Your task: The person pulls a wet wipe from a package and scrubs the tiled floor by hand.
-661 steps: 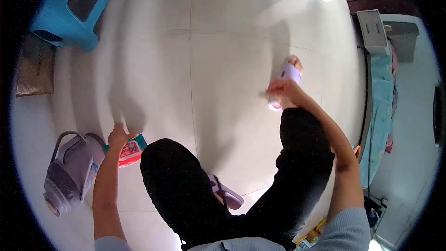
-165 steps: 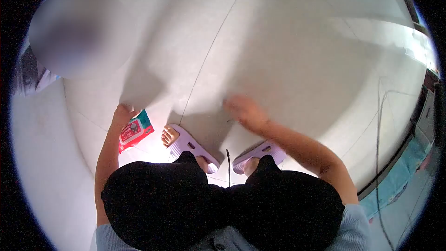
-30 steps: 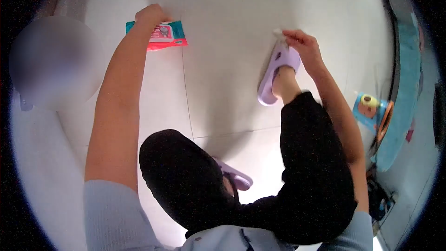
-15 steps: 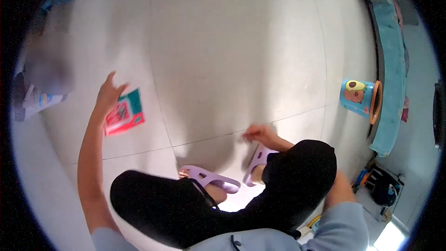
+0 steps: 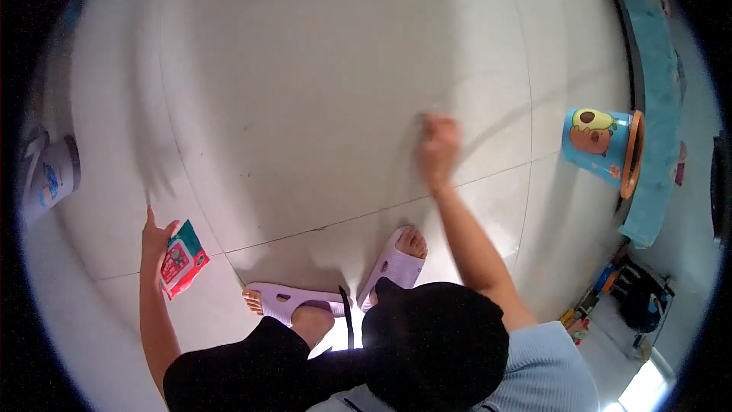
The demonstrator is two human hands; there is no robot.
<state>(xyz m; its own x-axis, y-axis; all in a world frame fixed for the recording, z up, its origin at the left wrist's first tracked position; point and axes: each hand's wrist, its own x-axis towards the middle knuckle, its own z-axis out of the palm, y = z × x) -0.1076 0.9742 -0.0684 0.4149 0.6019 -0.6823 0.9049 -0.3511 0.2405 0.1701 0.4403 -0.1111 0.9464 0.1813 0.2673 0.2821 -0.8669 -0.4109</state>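
My left hand (image 5: 156, 243) is at the lower left, closed on a red and teal packet of wet wipes (image 5: 184, 261), with one finger pointing up free of it. The packet is held tilted above the tiled floor. Over the middle right of the floor is my right hand (image 5: 441, 149), its fingers drawn together and blurred by motion. Whatever is in those fingers, if anything, is too small and smeared to make out. Below my hands are my feet in lilac slippers (image 5: 293, 299), with my knees in black trousers.
A blue bucket-shaped bin (image 5: 598, 143) with an orange rim and cartoon animals lies at the right beside a teal cloth edge (image 5: 657, 107). At the left edge is a grey and white slipper (image 5: 55, 172). A black item (image 5: 642, 301) sits among clutter at the lower right.
My right hand has swung from beside the slippers up and forward over the floor. My left hand and the wipes packet have moved down in view. The head view has shifted too.
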